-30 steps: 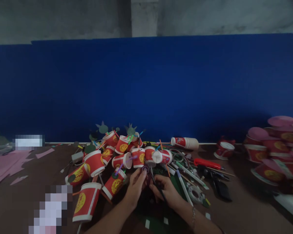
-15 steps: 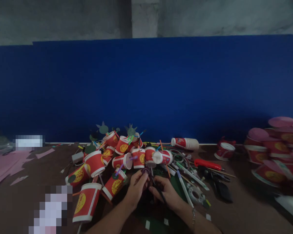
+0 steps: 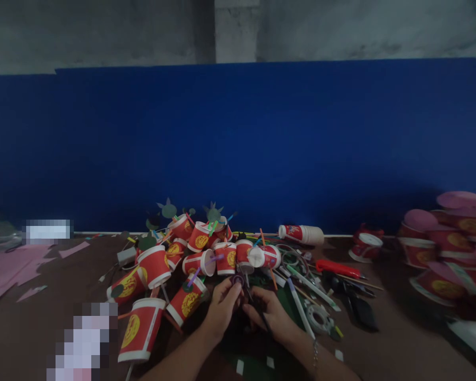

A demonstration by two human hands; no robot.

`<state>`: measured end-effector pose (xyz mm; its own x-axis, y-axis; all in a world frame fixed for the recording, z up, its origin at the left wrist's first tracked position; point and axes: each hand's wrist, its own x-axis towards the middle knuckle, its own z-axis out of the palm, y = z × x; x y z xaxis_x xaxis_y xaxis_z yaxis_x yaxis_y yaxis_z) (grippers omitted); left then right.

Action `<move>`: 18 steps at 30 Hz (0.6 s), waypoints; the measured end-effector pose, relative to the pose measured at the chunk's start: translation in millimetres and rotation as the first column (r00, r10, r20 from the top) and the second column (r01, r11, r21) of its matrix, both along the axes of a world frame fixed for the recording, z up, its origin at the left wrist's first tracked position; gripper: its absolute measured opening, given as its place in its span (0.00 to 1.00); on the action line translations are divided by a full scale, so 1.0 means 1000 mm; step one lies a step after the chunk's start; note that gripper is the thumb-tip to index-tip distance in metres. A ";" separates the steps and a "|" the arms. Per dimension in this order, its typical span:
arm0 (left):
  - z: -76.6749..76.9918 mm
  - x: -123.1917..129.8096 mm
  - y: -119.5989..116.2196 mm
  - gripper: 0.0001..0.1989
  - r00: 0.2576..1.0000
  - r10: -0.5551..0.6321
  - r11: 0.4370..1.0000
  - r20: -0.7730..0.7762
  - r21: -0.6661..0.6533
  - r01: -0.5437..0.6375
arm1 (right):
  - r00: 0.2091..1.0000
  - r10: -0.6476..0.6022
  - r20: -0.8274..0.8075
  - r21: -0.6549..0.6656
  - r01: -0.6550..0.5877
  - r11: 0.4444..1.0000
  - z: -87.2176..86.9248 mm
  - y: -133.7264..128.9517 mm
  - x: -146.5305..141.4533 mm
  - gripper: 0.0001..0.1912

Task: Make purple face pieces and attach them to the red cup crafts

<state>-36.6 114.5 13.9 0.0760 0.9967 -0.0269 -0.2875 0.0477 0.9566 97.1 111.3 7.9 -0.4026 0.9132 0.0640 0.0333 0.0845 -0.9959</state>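
At the lower middle, my left hand [image 3: 222, 306] pinches a small dark purple round piece [image 3: 237, 280] between thumb and fingers. Close beside it, my right hand [image 3: 272, 313] is closed on dark scissors [image 3: 249, 296], whose tips are near the round piece. Beyond my hands lies a heap of red-and-white paper cups [image 3: 225, 257] with coloured straws stuck on them. One larger-looking cup [image 3: 142, 329] stands tilted to the left of my forearm. The ends of the scissors and the edge of the piece are hard to make out in the dark.
A red cutter [image 3: 338, 268], a tape roll [image 3: 318, 319] and black tools [image 3: 363, 311] lie to the right. Stacked cups [image 3: 301, 234] lie near the blue wall. More cups [image 3: 446, 286] are piled far right. Pink paper [image 3: 11, 270] covers the far left.
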 end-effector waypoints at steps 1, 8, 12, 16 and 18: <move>0.000 0.000 0.000 0.21 1.000 0.004 1.000 0.004 -0.003 -0.004 | 1.000 -0.002 0.009 0.004 0.002 1.000 -0.001 0.000 0.000 0.17; -0.002 -0.001 0.001 0.21 1.000 0.009 1.000 0.002 -0.001 -0.009 | 0.999 -0.016 0.029 -0.005 0.016 1.000 -0.009 0.004 0.002 0.18; -0.006 -0.002 0.003 0.21 0.999 0.032 0.999 -0.001 0.011 -0.032 | 0.999 -0.028 0.023 -0.031 0.029 0.999 -0.008 0.003 0.001 0.18; -0.006 -0.002 0.002 0.21 0.998 0.060 0.998 0.008 0.007 -0.060 | 0.999 -0.041 0.035 -0.044 0.042 0.998 -0.003 0.001 0.000 0.19; -0.005 -0.001 0.002 0.21 0.998 0.062 0.998 0.013 -0.011 -0.062 | 0.999 -0.035 0.028 -0.055 0.036 0.998 -0.002 0.001 0.000 0.19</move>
